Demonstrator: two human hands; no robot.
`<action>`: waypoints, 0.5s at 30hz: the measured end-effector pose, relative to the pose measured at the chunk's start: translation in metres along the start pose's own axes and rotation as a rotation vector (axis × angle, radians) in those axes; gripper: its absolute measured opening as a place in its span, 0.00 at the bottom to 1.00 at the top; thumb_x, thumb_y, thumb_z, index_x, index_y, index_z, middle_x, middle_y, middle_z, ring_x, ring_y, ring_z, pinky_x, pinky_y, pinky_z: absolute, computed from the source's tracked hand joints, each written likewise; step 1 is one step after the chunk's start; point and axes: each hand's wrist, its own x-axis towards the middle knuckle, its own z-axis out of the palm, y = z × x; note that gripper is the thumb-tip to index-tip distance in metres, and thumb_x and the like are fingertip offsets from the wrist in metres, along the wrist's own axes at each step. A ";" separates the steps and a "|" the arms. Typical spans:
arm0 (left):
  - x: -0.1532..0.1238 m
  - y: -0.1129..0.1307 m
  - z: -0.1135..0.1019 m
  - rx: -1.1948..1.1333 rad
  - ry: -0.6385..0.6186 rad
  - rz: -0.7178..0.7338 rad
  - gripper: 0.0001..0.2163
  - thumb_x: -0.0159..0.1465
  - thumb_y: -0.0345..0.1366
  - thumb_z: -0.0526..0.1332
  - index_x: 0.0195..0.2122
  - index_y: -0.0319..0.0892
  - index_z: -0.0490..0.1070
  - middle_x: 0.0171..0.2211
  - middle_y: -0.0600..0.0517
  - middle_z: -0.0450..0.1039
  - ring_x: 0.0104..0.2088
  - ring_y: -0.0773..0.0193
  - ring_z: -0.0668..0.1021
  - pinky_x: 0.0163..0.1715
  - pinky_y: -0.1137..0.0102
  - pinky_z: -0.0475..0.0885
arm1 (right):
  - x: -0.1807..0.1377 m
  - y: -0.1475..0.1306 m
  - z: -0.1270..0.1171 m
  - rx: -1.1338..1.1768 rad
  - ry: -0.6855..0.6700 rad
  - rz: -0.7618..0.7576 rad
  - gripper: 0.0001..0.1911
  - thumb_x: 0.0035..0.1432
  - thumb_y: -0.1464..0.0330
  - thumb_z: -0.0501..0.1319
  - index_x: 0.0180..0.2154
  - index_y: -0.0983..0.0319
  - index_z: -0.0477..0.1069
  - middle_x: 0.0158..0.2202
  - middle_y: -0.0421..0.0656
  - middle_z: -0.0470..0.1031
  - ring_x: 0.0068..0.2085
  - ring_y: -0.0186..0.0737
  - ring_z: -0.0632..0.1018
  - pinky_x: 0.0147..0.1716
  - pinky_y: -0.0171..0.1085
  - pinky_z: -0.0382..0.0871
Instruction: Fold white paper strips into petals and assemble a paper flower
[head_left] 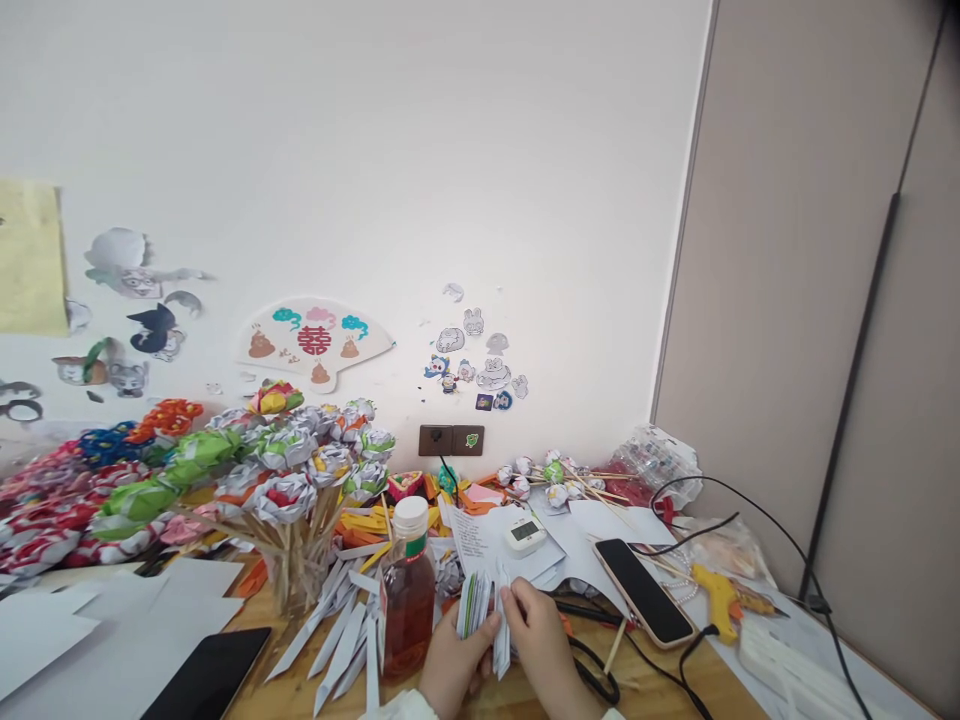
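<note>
Clutter crowds the wooden table (660, 690) on every side of the two hands, low at the bottom edge of the view. The left hand (454, 665) and right hand (541, 640) sit close together, both closed on a small stack of folded paper strips (484, 610) held upright between them — white edges, a flash of green on the left side of the stack. That stack hangs just above the table, between a bottle and a phone.

Just left of the left hand stands a clear plastic bottle (406, 600), white cap on, holding a reddish-orange liquid up to about the shoulder. Beside it, loose white paper strips (341, 640) fan out across the wood. Further left, a clear glass vase (292, 585) holds a bunch of sticks topped with folded paper roses (292, 470) — grey-white, green, red, orange — and more paper flowers pile up toward the wall.

To the right of the right hand, a phone (643, 590) lies face up with a dark screen, and black scissors (592, 675) lie just below the wrist, partly hidden by it. A second dark phone (206, 675) lies at the lower left on white sheets. Behind the hands, a small white timer (525, 533) rests on a printed sheet. A yellow glue gun (720, 598) lies well to the right with black cables trailing around it, and small paper buds on sticks (555, 480) lie near the wall socket (450, 440).
</note>
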 end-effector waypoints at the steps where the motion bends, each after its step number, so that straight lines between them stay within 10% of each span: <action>1: 0.000 0.000 -0.001 0.007 -0.010 -0.008 0.22 0.41 0.55 0.59 0.26 0.41 0.59 0.05 0.63 0.56 0.07 0.76 0.55 0.07 0.78 0.48 | 0.000 0.000 0.000 -0.034 -0.006 -0.008 0.16 0.54 0.65 0.47 0.17 0.62 0.57 0.16 0.35 0.59 0.20 0.31 0.62 0.20 0.28 0.52; 12: 0.000 -0.002 0.000 0.003 0.002 -0.042 0.25 0.37 0.53 0.62 0.28 0.39 0.61 0.05 0.65 0.54 0.07 0.75 0.55 0.07 0.78 0.50 | -0.002 -0.003 -0.008 -0.117 -0.114 -0.034 0.16 0.57 0.63 0.45 0.20 0.61 0.57 0.19 0.37 0.64 0.23 0.32 0.66 0.22 0.28 0.55; 15: -0.003 0.000 -0.002 0.005 0.027 0.079 0.21 0.41 0.46 0.64 0.32 0.38 0.65 0.15 0.56 0.69 0.15 0.69 0.69 0.16 0.75 0.63 | -0.003 -0.003 -0.004 -0.085 -0.114 -0.012 0.17 0.57 0.63 0.44 0.20 0.61 0.59 0.19 0.38 0.65 0.23 0.33 0.67 0.22 0.29 0.56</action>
